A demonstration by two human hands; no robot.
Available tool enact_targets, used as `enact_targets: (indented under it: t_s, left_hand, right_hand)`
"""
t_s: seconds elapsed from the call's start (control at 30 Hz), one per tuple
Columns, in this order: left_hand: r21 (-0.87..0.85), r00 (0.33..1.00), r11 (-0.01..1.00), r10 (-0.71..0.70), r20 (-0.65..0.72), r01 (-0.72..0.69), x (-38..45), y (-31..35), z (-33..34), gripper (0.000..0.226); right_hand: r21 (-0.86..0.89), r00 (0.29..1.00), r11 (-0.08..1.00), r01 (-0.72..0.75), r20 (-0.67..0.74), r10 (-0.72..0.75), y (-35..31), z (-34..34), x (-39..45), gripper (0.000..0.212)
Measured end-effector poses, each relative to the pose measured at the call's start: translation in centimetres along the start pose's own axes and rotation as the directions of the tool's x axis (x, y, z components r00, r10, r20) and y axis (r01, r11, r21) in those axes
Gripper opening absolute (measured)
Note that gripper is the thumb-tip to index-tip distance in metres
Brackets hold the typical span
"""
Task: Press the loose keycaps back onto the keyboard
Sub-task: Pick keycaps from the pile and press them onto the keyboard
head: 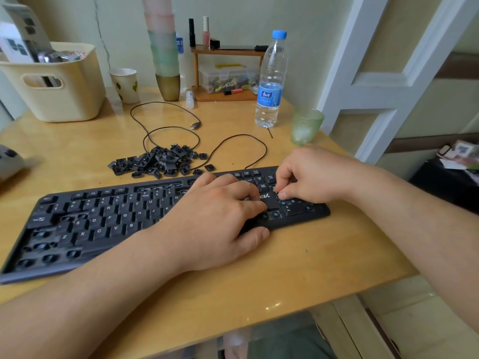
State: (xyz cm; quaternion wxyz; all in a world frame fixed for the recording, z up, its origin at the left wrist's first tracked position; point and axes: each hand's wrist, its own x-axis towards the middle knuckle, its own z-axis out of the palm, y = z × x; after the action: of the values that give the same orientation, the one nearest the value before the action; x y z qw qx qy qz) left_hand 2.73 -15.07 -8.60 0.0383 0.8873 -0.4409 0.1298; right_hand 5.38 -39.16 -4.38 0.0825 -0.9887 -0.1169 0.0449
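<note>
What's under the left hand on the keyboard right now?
The left hand lies over the keyboard right of the letter keys, its fingers reaching the bare panel beside the numpad. Whether the keys beneath it are seated or missing cannot be seen.

A shiny yellow wooden table [298, 275] holds a long black keyboard [103, 218], a pile of small black keycaps [158, 161], a clear water bottle [270, 81] and a cream plastic basket [59, 84].

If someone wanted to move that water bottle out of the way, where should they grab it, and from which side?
Grip the water bottle around its middle, at the blue label, where the round body gives fingers an even wrap. It stands upright, so come in level from the front. The green glass stands close on its right and the wooden shelf is near its left.
</note>
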Motion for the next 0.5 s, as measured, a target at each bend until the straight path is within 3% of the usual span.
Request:
enact_targets:
  t_s: [0.1, 0.33, 0.5]
  left_hand:
    - [-0.001, 1.000, 1.000, 0.003, -0.002, -0.003, -0.1, -0.1, 0.0, 0.063]
    - [-0.013, 1.000, 1.000, 0.012, 0.007, -0.012, -0.1, -0.1, -0.1, 0.064]
    - [-0.042, 1.000, 0.999, 0.023, -0.013, -0.024, -0.2, -0.3, -0.1, 0.061]
  right_hand:
    - [0.069, 0.999, 0.997, -0.031, 0.020, 0.030, 0.3, -0.1, 0.0, 0.007]
    - [0.367, 0.986, 0.930, -0.035, -0.138, 0.092, 1.1, -0.5, -0.1, 0.009]
    - [0.240, 0.995, 0.969, -0.064, -0.054, 0.079, 0.3, 0.1, 0.2, 0.011]
